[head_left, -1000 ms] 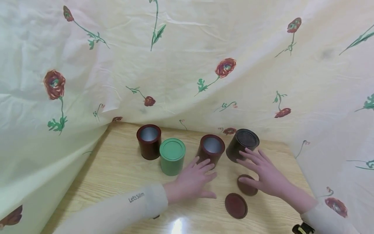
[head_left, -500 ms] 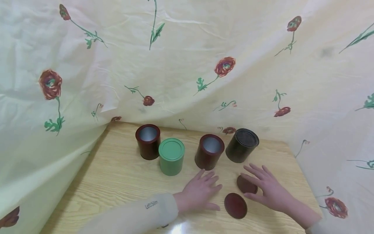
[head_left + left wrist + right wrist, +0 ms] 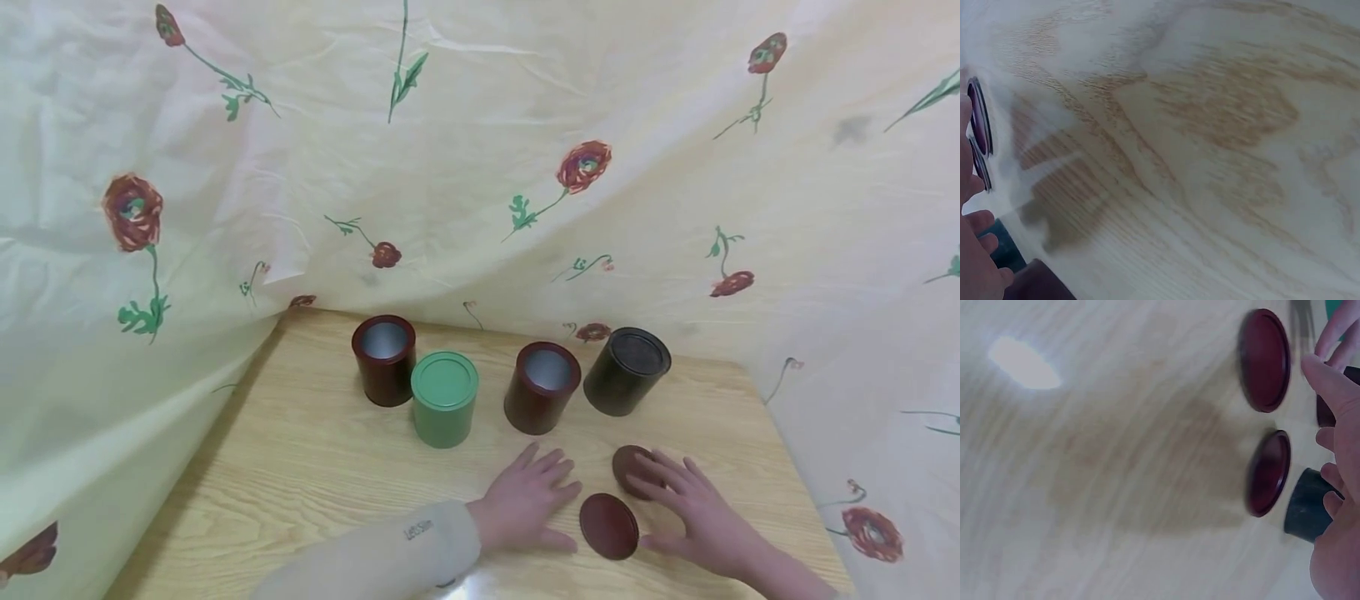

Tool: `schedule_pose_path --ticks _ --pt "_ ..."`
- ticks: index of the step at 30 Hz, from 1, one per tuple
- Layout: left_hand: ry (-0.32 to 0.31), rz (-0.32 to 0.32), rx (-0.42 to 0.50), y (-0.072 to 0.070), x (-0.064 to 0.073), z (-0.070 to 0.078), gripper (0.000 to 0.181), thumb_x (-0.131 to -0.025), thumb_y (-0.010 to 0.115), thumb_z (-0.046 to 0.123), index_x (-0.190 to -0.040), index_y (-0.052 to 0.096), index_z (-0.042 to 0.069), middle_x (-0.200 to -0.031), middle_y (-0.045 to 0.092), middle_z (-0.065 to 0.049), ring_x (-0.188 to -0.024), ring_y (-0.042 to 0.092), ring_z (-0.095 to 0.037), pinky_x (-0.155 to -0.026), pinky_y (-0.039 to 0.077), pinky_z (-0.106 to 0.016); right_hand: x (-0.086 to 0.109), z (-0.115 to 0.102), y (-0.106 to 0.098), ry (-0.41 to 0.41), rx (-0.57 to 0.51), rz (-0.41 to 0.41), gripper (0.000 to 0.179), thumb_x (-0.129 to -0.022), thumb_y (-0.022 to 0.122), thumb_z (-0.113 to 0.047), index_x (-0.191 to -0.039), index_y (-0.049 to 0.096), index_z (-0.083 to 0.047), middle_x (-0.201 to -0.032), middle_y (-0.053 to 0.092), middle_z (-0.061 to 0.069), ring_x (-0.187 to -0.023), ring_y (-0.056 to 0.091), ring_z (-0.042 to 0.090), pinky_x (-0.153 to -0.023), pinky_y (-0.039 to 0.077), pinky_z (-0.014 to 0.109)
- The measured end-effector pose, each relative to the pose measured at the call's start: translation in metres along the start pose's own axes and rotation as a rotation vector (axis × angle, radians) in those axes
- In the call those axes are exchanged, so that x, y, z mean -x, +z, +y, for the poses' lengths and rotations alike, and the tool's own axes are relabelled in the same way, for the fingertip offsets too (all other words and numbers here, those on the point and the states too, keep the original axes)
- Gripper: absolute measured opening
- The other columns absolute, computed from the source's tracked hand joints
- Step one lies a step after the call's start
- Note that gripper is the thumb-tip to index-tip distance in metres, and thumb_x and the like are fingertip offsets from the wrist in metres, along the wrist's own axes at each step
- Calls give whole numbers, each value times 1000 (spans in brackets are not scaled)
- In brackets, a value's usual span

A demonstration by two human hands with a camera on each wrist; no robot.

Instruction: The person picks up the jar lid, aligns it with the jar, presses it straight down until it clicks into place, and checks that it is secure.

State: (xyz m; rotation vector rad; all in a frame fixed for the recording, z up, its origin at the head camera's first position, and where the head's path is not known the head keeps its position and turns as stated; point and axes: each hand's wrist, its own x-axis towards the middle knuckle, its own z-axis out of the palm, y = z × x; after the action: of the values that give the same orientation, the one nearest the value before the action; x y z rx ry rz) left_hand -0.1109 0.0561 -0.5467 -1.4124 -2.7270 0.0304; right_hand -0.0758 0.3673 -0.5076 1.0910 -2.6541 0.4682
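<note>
In the head view, two dark red round lids lie flat on the table: a near lid (image 3: pixel 609 527) and a far lid (image 3: pixel 632 468). My left hand (image 3: pixel 525 504), fingers spread, hovers just left of the near lid and holds nothing. To the right of both lids is my right hand (image 3: pixel 693 521); its fingers are extended and partly cover the far lid. Whether they touch it I cannot tell. The right wrist view also has the near lid (image 3: pixel 1264 360) and far lid (image 3: pixel 1269 474), apart from the hand (image 3: pixel 1342 419).
Behind the hands stand an open dark red can (image 3: pixel 386 371), a lidded green can (image 3: pixel 444 417), a second open dark red can (image 3: pixel 538 404) and a black can (image 3: pixel 624 379) with its top covered. Flowered cloth (image 3: pixel 450 167) hangs behind and beside the wooden table (image 3: pixel 300 467).
Both hands have drawn back from the cans toward me. The left hand also shifted right, and the right hand came down beside the lids. Cans and lids stay in place.
</note>
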Motion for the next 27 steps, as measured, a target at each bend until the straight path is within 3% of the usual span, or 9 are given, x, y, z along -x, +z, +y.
schedule_pose_path --ticks 6,14,21,27 --pt "3 0 -8 9 -5 5 85 -93 46 88 -157 56 32 -165 48 2 -158 37 -24 -128 31 -50 19 4 9 -15 9 -5 92 -69 93 -56 -141 67 -6 -163 48 9 -163 8 6 -126 -6 21" --pt "-16 -6 -31 20 -11 12 87 -91 45 91 -156 55 35 -164 48 4 -158 36 -22 -129 30 -49 38 9 24 -10 -12 1 92 -73 87 -64 -143 66 -8 -162 48 16 -165 9 14 -125 -7 23" --pt "-33 -10 -20 21 -13 17 88 -90 45 92 -157 53 37 -167 44 5 -160 31 -21 -130 27 -48 45 12 33 -20 30 10 90 -76 84 -67 -142 68 -9 -172 36 8 -165 6 16 -125 -9 22" --pt "-47 -33 -24 20 -14 17 89 -89 42 93 -159 51 38 -169 41 6 -161 29 -19 -130 26 -47 46 12 35 4 15 17 84 -76 86 -64 -138 71 -10 -165 45 13 -165 10 16 -124 -7 20"
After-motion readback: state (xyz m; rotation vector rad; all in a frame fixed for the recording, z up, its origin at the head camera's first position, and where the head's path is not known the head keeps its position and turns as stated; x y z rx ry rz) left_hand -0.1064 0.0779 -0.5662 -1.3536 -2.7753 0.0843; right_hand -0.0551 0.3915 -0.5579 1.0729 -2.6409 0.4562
